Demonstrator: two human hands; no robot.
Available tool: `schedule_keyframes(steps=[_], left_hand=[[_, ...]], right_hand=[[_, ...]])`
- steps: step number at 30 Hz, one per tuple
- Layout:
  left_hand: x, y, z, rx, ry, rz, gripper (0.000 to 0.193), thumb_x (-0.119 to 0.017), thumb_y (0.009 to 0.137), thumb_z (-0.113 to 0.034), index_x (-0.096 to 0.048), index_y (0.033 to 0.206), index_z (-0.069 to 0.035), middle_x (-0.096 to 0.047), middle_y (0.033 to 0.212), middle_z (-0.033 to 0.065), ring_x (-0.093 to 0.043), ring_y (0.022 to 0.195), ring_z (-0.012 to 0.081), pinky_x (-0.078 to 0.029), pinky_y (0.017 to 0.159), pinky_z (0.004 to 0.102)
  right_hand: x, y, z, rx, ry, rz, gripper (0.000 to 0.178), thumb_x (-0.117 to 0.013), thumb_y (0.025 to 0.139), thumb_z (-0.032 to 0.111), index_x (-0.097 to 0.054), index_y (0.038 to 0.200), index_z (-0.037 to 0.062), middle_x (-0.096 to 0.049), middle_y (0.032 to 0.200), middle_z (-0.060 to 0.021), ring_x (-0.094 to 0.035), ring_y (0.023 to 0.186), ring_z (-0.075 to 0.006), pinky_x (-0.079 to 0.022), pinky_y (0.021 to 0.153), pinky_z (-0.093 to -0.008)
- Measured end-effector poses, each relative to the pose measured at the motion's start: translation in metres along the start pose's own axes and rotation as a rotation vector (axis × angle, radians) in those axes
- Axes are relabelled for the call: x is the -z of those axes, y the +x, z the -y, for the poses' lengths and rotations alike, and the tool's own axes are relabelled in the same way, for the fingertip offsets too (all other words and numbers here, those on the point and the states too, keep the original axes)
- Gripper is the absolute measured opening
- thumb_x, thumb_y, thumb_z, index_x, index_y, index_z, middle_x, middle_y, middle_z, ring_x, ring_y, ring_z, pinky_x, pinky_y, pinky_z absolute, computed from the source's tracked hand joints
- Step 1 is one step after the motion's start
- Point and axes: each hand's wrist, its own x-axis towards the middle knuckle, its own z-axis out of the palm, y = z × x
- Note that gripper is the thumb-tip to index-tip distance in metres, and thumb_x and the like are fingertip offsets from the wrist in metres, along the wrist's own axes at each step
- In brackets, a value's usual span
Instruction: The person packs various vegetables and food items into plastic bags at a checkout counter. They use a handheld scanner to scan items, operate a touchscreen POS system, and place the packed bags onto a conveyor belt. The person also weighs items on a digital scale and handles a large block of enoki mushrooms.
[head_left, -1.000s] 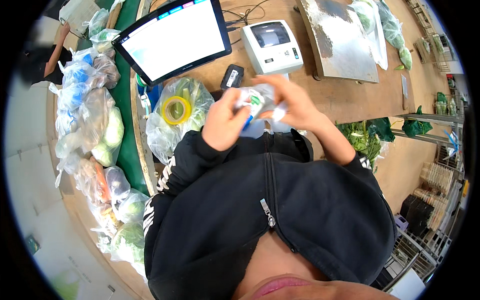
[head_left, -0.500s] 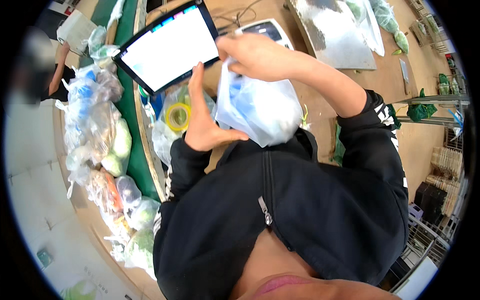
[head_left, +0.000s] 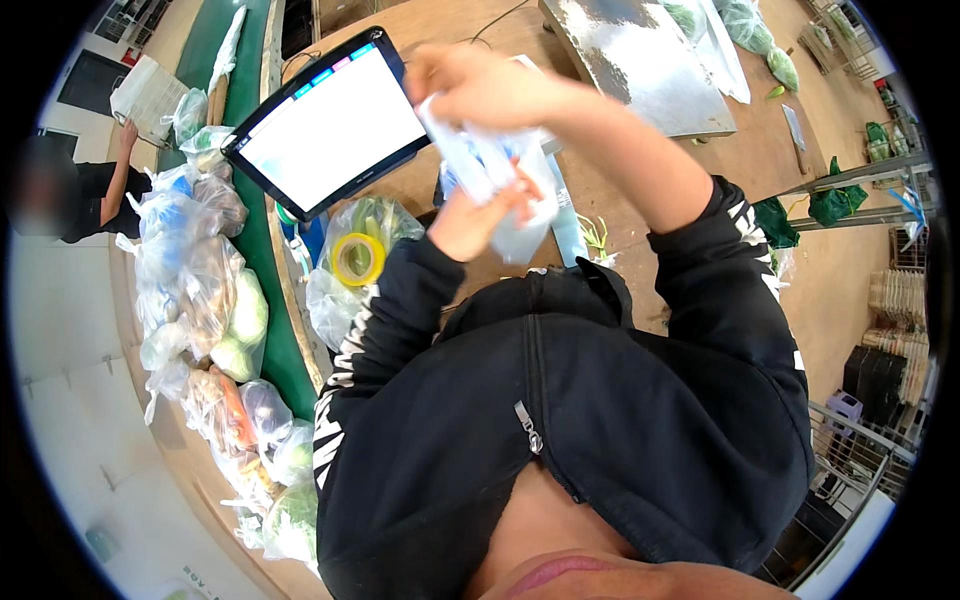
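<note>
1. Far left, clear, crinkled bags [head_left: 205, 285] slump in a row: pale, smooth, rounded vegetables [head_left: 248, 310] in one, orange carrots [head_left: 235, 415] in another, beside a flat green strip [head_left: 290, 370].
2. Next, a black-framed screen [head_left: 320, 130] glows white; below it, a glossy yellow tape roll [head_left: 357, 260] rests on a clear bag [head_left: 395, 222] of long green vegetables.
3. Centre stage, above the tabletop [head_left: 640, 210], between the hands: a thin plastic bag [head_left: 525, 238], milky white, blue showing through. The right hand [head_left: 485, 90] clamps its gathered top; the left hand [head_left: 475, 225] meets its side, fingers bent, though blur hides whether they truly grip.
4. Over right, a shiny, patchy metal plate [head_left: 655, 70], then bagged green produce [head_left: 782, 68].
</note>
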Motion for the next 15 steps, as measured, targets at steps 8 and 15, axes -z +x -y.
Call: schedule_keyframes(steps=[8, 15], left_hand=[[0.07, 0.006, 0.035, -0.001, 0.393, -0.531, 0.018, -0.065, 0.096, -0.009, -0.054, 0.108, 0.0, -0.063, 0.086, 0.0065, -0.059, 0.076, 0.0146, -0.048, 0.071, 0.0277], [0.024, -0.012, -0.038, -0.334, -0.589, -0.089, 0.017, -0.05, 0.108, -0.021, -0.054, 0.106, -0.004, -0.042, 0.072, -0.0031, -0.041, 0.066, 0.009, -0.035, 0.063, 0.0224]], right_hand=[[-0.025, -0.073, -0.026, -0.388, 0.779, -0.15, 0.019, -0.07, 0.093, 0.012, -0.057, 0.106, 0.0075, -0.064, 0.096, -0.0057, -0.06, 0.082, -0.0148, -0.048, 0.073, -0.0287], [-0.129, -0.104, -0.069, 0.034, 1.549, 0.094, 0.025, -0.069, 0.094, 0.008, -0.054, 0.114, 0.0091, -0.064, 0.105, -0.008, -0.062, 0.094, -0.0191, -0.05, 0.081, -0.0342]])
